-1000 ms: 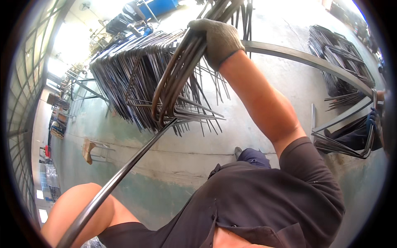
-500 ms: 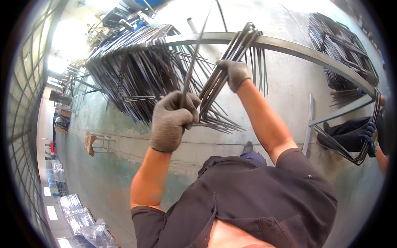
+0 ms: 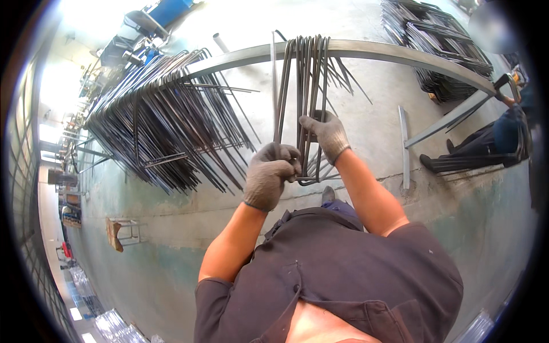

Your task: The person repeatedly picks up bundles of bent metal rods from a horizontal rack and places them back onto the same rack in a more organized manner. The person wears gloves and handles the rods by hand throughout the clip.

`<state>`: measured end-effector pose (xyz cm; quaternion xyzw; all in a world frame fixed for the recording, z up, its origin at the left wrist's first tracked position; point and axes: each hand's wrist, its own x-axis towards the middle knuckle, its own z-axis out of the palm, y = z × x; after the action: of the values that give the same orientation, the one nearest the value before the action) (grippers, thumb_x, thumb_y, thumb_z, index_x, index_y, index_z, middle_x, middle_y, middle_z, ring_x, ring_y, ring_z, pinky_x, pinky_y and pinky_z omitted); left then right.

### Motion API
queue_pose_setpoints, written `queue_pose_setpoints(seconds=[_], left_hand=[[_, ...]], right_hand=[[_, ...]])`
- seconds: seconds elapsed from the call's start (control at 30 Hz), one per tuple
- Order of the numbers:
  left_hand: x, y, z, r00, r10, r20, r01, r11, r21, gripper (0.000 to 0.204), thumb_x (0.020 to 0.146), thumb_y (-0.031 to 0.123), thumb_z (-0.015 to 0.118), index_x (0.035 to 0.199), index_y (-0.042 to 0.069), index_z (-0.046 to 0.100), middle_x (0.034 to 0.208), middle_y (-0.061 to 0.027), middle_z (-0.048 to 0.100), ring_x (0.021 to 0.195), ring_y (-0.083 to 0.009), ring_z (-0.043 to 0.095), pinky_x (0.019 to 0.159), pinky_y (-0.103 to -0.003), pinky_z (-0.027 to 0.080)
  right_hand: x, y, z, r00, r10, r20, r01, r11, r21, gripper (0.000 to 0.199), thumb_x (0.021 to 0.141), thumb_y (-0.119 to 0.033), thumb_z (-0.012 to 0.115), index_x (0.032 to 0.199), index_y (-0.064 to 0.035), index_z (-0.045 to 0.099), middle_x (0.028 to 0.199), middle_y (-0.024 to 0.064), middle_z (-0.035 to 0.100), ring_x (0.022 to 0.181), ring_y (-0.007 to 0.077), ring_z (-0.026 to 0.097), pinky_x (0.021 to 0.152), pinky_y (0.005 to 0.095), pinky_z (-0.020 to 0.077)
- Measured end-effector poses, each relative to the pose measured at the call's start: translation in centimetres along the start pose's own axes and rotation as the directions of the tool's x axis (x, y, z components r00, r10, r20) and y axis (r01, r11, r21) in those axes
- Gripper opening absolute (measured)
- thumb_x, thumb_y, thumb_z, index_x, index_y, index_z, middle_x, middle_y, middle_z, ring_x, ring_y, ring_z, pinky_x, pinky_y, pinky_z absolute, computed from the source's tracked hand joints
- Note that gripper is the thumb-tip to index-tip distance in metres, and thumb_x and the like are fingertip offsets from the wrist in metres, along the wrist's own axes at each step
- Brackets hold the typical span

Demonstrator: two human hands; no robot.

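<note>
Below rail edge [image 3: 372,54], 2 hands [image 3: 269,178] [image 3: 328,137] on rods [image 3: 314,71], gap leftward

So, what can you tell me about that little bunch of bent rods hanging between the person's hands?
The bent rods are slim, round and dark grey-brown, and look like metal. They hang side by side over a grey bar, with long front lengths, a second bend near the bottom, and straight ends beyond the bar. The left hand, gloved, closes on a rod at their left edge; the right hand, also gloved, grips them from the right.
</note>
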<state>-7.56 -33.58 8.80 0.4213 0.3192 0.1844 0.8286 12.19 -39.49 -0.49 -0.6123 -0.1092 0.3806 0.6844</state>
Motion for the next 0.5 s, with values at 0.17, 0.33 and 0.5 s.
queue_pose_setpoints(seconds=[0.17,0.33,0.5], left_hand=[[3.6,-1.7,-0.8,0.994,0.008,0.109,-0.019,0.995,0.095,0.032,0.069,-0.018,0.058,0.096,-0.003,0.065,0.101,-0.0169,0.07,0.079,-0.0262,0.068,0.065,-0.034,0.051],[2.6,5.6,1.7,0.937,0.211,0.278,-0.252,0.96,0.12,0.035,0.066,-0.016,0.054,0.096,-0.006,0.068,0.098,-0.0148,0.069,0.079,-0.0241,0.068,0.071,-0.034,0.052],[2.4,7.0,1.2,0.902,0.283,0.327,-0.326,0.941,0.085,0.026,0.063,-0.018,0.056,0.082,0.0,0.061,0.106,-0.0154,0.071,0.079,-0.0255,0.067,0.075,-0.035,0.052]], right_hand=[[-1.0,4.1,-0.3,0.984,-0.042,-0.171,0.019,0.991,-0.132,0.066,0.098,-0.026,0.09,0.146,0.0089,0.06,0.115,0.013,0.078,0.105,0.0223,0.077,0.089,0.0366,0.0637],[-1.2,6.2,-2.2,0.969,-0.036,-0.245,-0.008,0.984,-0.178,0.064,0.095,-0.027,0.09,0.143,0.007,0.066,0.113,0.0127,0.081,0.1,0.0202,0.076,0.086,0.0346,0.0618],[-2.0,5.2,-3.2,0.964,-0.086,-0.25,0.052,0.989,-0.141,0.041,0.102,-0.027,0.082,0.131,0.0011,0.077,0.109,0.0088,0.081,0.099,0.0178,0.074,0.088,0.0345,0.0603]])
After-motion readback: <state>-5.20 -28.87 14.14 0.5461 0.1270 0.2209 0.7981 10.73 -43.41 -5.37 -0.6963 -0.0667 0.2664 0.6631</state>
